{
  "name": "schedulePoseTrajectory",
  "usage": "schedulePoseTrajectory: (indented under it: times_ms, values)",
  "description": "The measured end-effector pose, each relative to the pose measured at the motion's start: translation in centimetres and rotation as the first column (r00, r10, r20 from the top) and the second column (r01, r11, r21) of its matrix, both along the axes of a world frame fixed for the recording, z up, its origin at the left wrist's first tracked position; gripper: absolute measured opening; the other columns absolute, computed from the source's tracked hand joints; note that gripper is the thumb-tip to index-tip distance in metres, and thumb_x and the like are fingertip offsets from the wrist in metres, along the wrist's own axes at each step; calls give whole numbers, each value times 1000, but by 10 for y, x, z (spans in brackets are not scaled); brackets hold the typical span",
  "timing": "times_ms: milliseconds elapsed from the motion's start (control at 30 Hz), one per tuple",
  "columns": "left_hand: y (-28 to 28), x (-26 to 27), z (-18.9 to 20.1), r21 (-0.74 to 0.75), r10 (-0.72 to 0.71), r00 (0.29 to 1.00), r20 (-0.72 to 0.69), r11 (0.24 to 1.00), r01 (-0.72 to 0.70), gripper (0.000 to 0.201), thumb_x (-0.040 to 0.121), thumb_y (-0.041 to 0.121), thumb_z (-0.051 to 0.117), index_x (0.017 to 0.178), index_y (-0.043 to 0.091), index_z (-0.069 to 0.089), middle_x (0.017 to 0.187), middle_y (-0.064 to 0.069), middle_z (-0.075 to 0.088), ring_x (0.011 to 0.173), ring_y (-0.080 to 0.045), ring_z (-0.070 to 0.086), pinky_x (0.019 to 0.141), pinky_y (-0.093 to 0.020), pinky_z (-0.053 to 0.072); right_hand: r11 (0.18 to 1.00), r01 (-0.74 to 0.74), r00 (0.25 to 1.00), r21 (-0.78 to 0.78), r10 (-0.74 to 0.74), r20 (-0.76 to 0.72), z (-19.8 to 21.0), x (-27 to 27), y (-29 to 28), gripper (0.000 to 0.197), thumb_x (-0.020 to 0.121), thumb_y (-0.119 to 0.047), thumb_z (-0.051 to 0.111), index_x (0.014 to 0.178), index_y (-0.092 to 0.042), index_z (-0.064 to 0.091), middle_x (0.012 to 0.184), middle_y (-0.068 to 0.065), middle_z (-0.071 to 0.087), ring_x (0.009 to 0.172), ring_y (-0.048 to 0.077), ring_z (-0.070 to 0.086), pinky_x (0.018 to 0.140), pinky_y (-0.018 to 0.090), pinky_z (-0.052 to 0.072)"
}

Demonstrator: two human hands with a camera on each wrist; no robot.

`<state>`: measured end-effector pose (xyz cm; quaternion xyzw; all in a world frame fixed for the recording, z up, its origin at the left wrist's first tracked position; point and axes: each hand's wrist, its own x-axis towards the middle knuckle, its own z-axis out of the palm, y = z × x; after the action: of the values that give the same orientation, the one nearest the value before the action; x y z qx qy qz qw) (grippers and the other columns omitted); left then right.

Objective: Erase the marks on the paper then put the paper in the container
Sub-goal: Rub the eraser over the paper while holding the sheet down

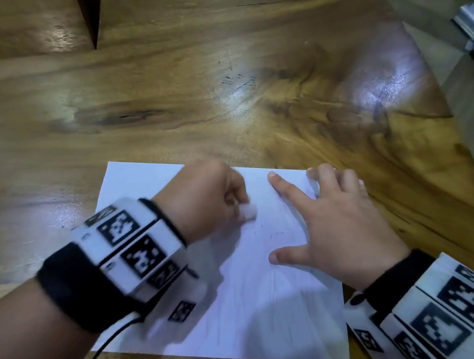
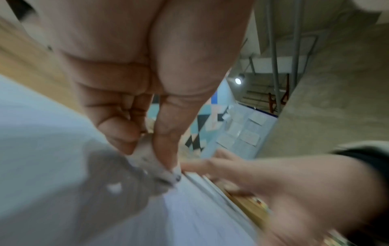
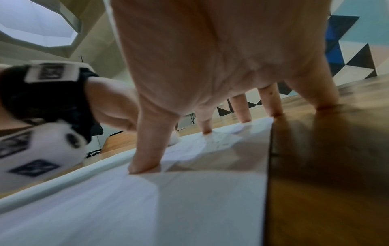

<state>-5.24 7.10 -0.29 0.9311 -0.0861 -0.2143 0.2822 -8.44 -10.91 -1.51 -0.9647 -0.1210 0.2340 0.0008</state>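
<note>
Erasing prob well along imo, paper (image 1: 242,309) looks mostly blank. White eraser (image 1: 247,211) is pinched in the left hand (image 1: 206,199) and pressed on the paper, at the table's (image 1: 164,99) 6 o'clock. Paper is pinned by the right hand (image 1: 338,221), fingers spread wide. Faint marks (image 1: 275,233) at eraser's 4 o'clock are left to be rubbed out.
</note>
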Motion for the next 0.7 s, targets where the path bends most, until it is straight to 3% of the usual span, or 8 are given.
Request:
schedulePoseTrajectory:
  times_ms: [133, 167, 233, 333, 433, 533, 600, 700]
  values:
    - [-16, 24, -1, -11, 100, 988, 117, 995, -99, 9, 70, 25, 73, 71, 17, 67, 53, 12, 50, 59, -10, 49, 59, -19, 35, 1000, -4, 1000, -7, 4, -5, 0, 0, -1, 108, 60, -84, 49, 143, -50, -10, 140, 4, 15, 123, 27, 14, 113, 49, 17]
    - [-14, 19, -3, -14, 68, 991, 119, 998, -67, 12, 70, 24, 72, 64, 19, 64, 52, 13, 49, 55, -6, 48, 56, -19, 35, 1000, -5, 1000, -10, 5, -6, 0, 0, -1, 108, 60, -84, 49, 143, -50, -10, 139, 3, 14, 122, 27, 13, 112, 49, 17]
    - [-8, 0, -6, -17, -59, 994, 92, 998, 61, 22, 69, 24, 72, 53, 20, 58, 46, 14, 45, 47, 2, 47, 48, -7, 29, 1000, 4, 1000, -7, -4, -10, 0, 1, -1, 108, 60, -84, 51, 143, -50, -9, 140, 3, 13, 123, 27, 12, 113, 49, 17]
    - [-1, -21, -7, -8, -196, 981, -2, 981, 196, 15, 69, 31, 73, 67, 17, 67, 51, 14, 51, 53, 9, 50, 56, -3, 35, 1000, 4, 1000, -12, -4, -25, 0, 1, 0, 108, 60, -83, 51, 143, -50, -10, 142, 3, 11, 125, 28, 11, 113, 50, 15]
    - [-5, -4, -6, -13, -91, 995, 49, 996, 91, 15, 70, 31, 72, 78, 19, 70, 67, 5, 64, 57, -4, 50, 54, -6, 33, 1000, 3, 999, -25, -4, -46, 2, 1, 1, 108, 62, -83, 50, 142, -50, -13, 143, 3, 8, 127, 29, 9, 114, 51, 13]
    - [-11, 8, -6, -31, 33, 990, 135, 999, -29, 14, 72, 28, 69, 66, 18, 64, 59, 7, 57, 56, -7, 47, 51, -7, 29, 1000, 7, 998, -23, -8, -56, 3, 1, 2, 107, 62, -83, 49, 142, -50, -14, 141, 3, 8, 127, 28, 9, 114, 50, 13]
    - [-7, -5, -8, -23, -46, 990, 136, 999, 50, 24, 74, 30, 68, 57, 19, 56, 50, 9, 47, 49, -6, 43, 50, -8, 32, 1000, 9, 998, -18, -10, -57, 4, 2, 2, 107, 62, -82, 50, 142, -50, -14, 141, 2, 8, 126, 28, 9, 114, 50, 13]
    - [1, -30, -9, -39, -144, 989, 46, 989, 146, 17, 74, 31, 68, 68, 16, 65, 58, 8, 49, 55, -7, 45, 56, -7, 33, 999, 4, 998, -32, -5, -55, 5, 3, 2, 107, 63, -82, 51, 142, -50, -13, 141, 2, 9, 127, 28, 8, 115, 51, 10]
